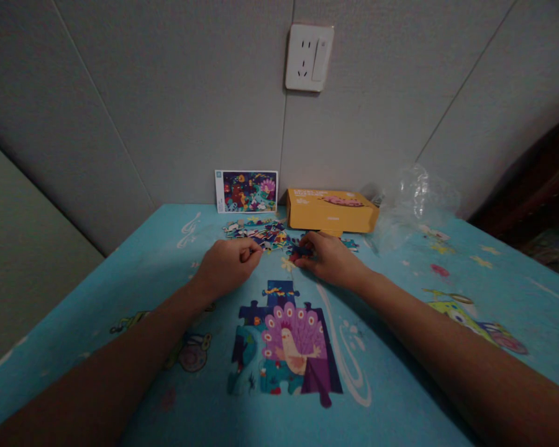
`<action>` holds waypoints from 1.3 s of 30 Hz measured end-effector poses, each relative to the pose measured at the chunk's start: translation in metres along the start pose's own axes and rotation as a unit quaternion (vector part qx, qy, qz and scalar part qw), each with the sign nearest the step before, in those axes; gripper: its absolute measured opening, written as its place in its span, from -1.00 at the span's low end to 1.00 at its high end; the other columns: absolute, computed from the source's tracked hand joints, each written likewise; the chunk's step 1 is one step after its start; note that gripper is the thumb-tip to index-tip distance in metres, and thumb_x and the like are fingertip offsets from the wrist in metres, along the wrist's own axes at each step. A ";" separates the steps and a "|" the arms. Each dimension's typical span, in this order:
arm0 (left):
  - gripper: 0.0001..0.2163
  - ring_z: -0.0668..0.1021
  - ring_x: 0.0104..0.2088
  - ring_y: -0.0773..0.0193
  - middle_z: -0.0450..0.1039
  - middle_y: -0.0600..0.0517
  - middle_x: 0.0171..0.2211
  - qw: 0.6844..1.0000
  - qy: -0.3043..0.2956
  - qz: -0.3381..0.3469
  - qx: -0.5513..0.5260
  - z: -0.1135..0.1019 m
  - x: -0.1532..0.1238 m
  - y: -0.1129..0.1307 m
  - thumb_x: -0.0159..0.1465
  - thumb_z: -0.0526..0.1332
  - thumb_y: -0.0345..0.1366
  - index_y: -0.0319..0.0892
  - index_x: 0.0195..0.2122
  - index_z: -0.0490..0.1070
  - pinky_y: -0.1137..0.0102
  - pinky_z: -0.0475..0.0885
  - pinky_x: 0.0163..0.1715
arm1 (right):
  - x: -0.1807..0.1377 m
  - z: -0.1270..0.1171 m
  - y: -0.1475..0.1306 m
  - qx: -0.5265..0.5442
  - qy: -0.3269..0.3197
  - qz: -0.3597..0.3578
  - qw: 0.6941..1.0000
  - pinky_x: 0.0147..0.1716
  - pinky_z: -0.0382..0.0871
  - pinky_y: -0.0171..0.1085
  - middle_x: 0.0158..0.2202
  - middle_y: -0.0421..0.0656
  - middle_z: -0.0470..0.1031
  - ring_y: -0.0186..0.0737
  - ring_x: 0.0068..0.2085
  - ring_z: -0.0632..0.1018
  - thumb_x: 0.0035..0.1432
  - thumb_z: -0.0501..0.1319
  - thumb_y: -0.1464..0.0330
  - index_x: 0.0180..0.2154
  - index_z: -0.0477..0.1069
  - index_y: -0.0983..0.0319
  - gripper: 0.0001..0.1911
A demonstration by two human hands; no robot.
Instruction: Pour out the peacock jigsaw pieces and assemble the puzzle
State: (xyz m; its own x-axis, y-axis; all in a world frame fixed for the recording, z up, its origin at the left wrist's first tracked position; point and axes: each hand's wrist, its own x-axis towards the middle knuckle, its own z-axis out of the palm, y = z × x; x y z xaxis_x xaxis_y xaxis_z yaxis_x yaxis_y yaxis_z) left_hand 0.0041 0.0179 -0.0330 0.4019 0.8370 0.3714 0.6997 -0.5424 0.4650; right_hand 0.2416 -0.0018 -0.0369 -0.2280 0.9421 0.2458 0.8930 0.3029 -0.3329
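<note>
A partly joined jigsaw puzzle (291, 347) lies flat before me, showing a pink peacock on a dark and teal ground. Beyond it, loose puzzle pieces (265, 231) are heaped near the wall. My left hand (226, 264) is closed at the near left of the heap, fingertips pinched together; what they hold, if anything, is too small to make out. At the heap's right side, my right hand (331, 257) curls its thumb and fingers around a dark puzzle piece (302, 251). More pieces are partly hidden behind that hand.
A picture card (249, 191) leans upright against the wall. Beside it sits a yellow box (333, 211), with a crumpled clear plastic bag (412, 198) to its right. The blue tablecloth (400, 385) has printed cartoon figures. A socket (310, 58) is on the wall.
</note>
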 end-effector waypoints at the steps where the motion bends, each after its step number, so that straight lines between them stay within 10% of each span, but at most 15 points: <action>1: -0.80 0.28 -0.64 0.41 0.21 0.17 -0.71 1.000 -0.001 -0.002 0.002 0.000 0.000 0.000 0.21 0.15 -0.26 -0.18 -0.41 0.54 0.46 0.11 -0.57 | 0.000 0.000 0.000 0.004 0.004 -0.004 1.000 -0.25 0.31 -0.20 -0.22 0.00 0.50 -0.08 -0.20 0.49 0.05 0.33 0.28 -0.16 0.41 0.29 -0.68; 30: -0.80 0.31 -0.62 0.40 0.26 0.16 -0.67 0.999 -0.035 -0.011 0.004 0.000 0.000 0.001 0.22 0.14 -0.24 -0.17 -0.39 0.52 0.43 0.15 -0.53 | -0.002 0.000 -0.007 0.061 0.056 -0.070 0.994 -0.24 0.32 -0.23 -0.21 -0.07 0.50 -0.17 -0.25 0.49 0.10 0.18 0.51 -0.03 0.39 0.25 -0.64; 39: -0.81 0.31 -0.62 0.39 0.25 0.16 -0.68 0.999 -0.032 -0.016 0.008 0.000 0.000 0.000 0.21 0.14 -0.24 -0.16 -0.40 0.52 0.42 0.14 -0.54 | 0.004 -0.013 0.003 -0.052 0.130 0.071 0.988 -0.28 0.27 -0.24 -0.30 -0.03 0.57 -0.12 -0.25 0.51 0.20 0.12 0.43 -0.21 0.51 0.28 -0.79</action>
State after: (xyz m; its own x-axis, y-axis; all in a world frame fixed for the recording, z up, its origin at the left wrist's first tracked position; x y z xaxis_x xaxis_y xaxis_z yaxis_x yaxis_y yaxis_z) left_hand 0.0042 0.0173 -0.0327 0.4148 0.8576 0.3041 0.7218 -0.5136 0.4638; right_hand 0.2484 0.0012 -0.0253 -0.0013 0.9012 0.4335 0.9466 0.1408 -0.2899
